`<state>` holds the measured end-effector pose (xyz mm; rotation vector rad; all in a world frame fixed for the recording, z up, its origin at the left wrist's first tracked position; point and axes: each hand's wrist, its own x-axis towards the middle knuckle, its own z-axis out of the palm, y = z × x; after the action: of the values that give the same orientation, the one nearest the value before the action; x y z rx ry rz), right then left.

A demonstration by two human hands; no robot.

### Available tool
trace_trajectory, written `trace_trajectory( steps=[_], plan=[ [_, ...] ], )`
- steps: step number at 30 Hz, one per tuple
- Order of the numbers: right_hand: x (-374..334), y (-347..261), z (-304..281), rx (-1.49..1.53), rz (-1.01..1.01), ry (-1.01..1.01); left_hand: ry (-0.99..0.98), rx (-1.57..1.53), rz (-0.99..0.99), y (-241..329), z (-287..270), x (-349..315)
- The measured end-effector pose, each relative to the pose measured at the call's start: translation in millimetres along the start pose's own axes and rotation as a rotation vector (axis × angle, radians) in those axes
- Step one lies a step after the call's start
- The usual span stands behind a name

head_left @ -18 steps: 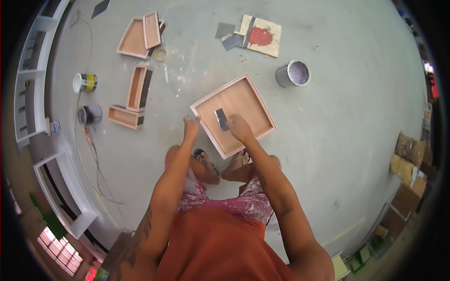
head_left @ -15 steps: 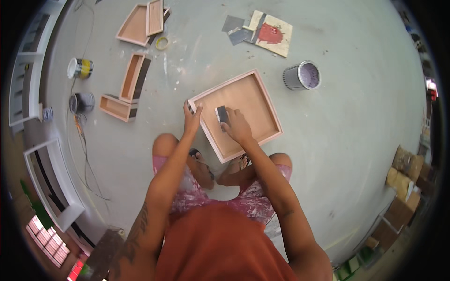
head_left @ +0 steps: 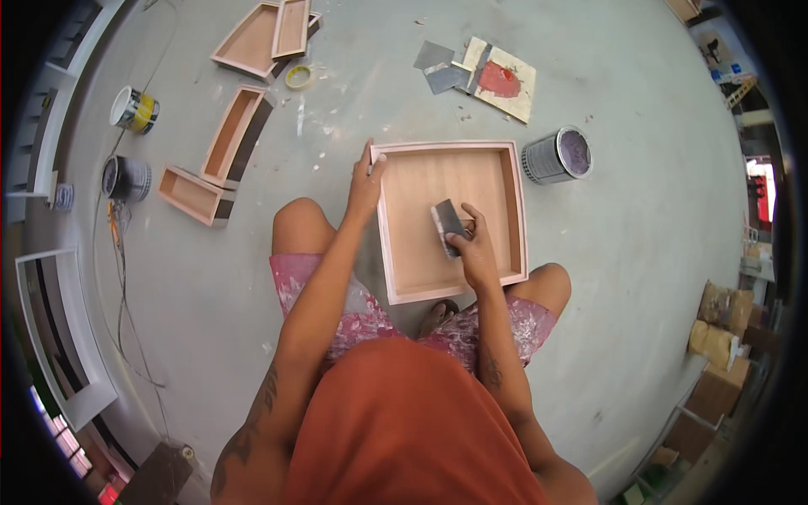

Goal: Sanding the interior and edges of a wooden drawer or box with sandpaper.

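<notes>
A shallow square wooden drawer (head_left: 411, 257) with pale pinkish edges lies in front of my knees, its open side up. My left hand (head_left: 366, 192) is closed round its far left corner, the thumb on the rim and fingers outside. In my right hand (head_left: 480, 254) is a dark sanding block (head_left: 449, 223) with a whitish side, pinched between thumb and fingers. The block is tilted over the drawer's inner bottom; whether it touches the wood I cannot tell.
A can of purplish-grey paint (head_left: 559, 156) stands close to the drawer's far right corner. Beyond lie grey sandpaper sheets (head_left: 444, 77) and a board with red paste (head_left: 513, 84). Small drawers (head_left: 231, 139), a tape roll (head_left: 299, 77), paint cans (head_left: 126, 178) and cables (head_left: 124, 311) are at left.
The drawer has turned clockwise, its far edge now nearly level across the view. My left hand stays at its corner. The block has gone from near the left wall toward the drawer's middle.
</notes>
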<state>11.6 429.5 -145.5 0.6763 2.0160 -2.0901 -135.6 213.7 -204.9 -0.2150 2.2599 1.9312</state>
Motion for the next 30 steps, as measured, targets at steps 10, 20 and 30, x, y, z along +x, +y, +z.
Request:
trace_trajectory(
  steps=[10,20,30],
  plan=[
    [3,10,-46,0.396,0.0,0.109,-0.158,-0.419,-0.195,6,0,-40],
    [-18,-6,-18,0.24,0.098,-0.117,-0.025,-0.379,-0.18,5,17,-60],
    [-42,3,-11,0.083,-0.114,-0.111,-0.031,-0.18,-0.127,0,-4,-31]
  ],
)
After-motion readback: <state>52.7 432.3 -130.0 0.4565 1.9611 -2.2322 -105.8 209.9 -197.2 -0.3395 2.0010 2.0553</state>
